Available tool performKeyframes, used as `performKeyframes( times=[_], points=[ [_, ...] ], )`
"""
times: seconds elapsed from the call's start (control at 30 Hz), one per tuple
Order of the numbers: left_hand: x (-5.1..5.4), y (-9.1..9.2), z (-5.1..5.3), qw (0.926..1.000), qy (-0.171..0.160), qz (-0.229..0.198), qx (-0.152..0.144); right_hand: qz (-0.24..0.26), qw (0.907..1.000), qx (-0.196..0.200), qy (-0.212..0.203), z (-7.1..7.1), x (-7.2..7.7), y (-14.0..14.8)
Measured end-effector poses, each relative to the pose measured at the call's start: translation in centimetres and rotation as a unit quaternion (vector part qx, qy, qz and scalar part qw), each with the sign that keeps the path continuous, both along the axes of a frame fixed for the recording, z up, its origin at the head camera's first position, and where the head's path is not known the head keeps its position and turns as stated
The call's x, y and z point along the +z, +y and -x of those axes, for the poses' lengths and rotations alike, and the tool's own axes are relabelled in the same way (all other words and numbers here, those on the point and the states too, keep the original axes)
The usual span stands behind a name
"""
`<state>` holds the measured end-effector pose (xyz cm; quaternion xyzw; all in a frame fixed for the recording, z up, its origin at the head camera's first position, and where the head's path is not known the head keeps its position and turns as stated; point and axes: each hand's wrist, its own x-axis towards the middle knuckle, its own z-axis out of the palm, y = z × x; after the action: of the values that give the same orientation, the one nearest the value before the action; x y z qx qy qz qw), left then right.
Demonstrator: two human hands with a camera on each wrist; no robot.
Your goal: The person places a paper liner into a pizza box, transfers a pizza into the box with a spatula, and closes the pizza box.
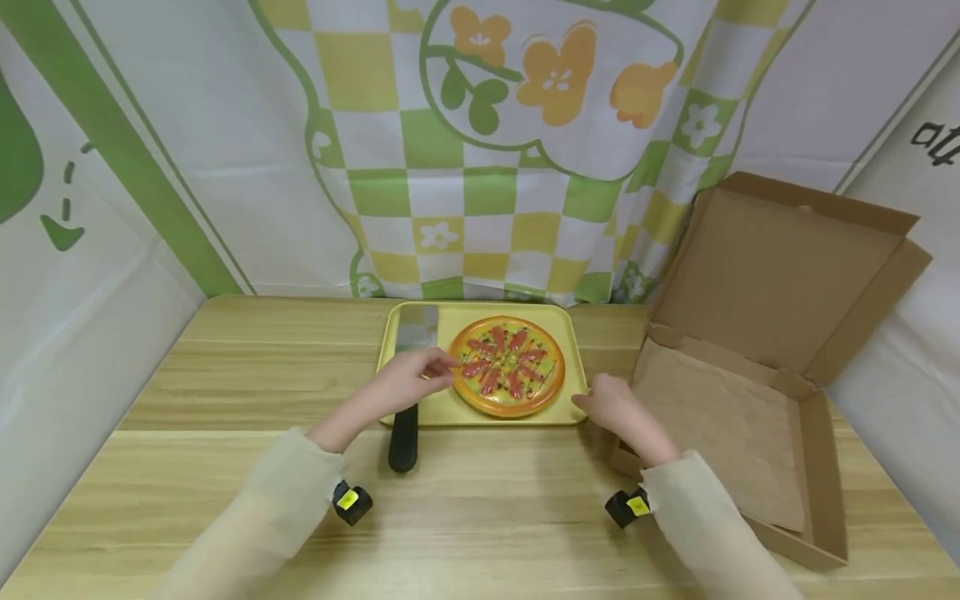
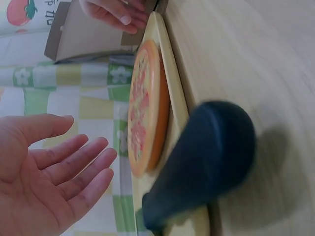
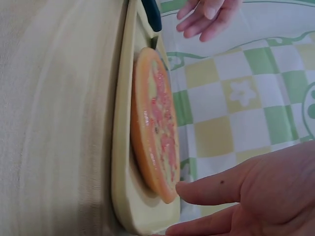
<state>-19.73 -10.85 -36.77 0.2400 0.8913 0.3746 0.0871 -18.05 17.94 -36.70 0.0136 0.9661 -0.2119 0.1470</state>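
Note:
A round, glossy, toy-like pizza (image 1: 508,367) with red strips on top lies flat on a yellow tray (image 1: 442,410). To its left a spatula (image 1: 404,442) rests across the tray, its black handle sticking out over the front rim. My left hand (image 1: 408,379) hovers above the spatula by the pizza's left edge; the left wrist view shows its palm bare and fingers loosely spread. At the tray's right end is my right hand (image 1: 615,404), with thumb and finger extended in the right wrist view (image 3: 261,196). Whether it touches the rim I cannot tell.
An opened cardboard pizza box (image 1: 825,483) stands right of the tray, lid (image 1: 795,267) raised and brown paper (image 1: 720,425) inside. All sits on a wooden table (image 1: 480,517). A checked, flowered curtain (image 1: 495,192) hangs behind its back edge.

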Motion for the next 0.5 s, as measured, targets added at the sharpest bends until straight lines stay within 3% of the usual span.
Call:
performKeyframes(
  times=[0.3, 0.5],
  points=[
    [-0.7, -1.9, 0.1, 0.9980, -0.026, -0.008, 0.058, -0.013, 0.9995, -0.013, -0.026, 0.9, -1.4, -0.1],
    [-1.4, -2.7, -0.1, 0.9920, -0.035, -0.015, 0.120, -0.010, 0.9995, -0.011, -0.029, 1.4, -1.9, -0.1]
  ],
)
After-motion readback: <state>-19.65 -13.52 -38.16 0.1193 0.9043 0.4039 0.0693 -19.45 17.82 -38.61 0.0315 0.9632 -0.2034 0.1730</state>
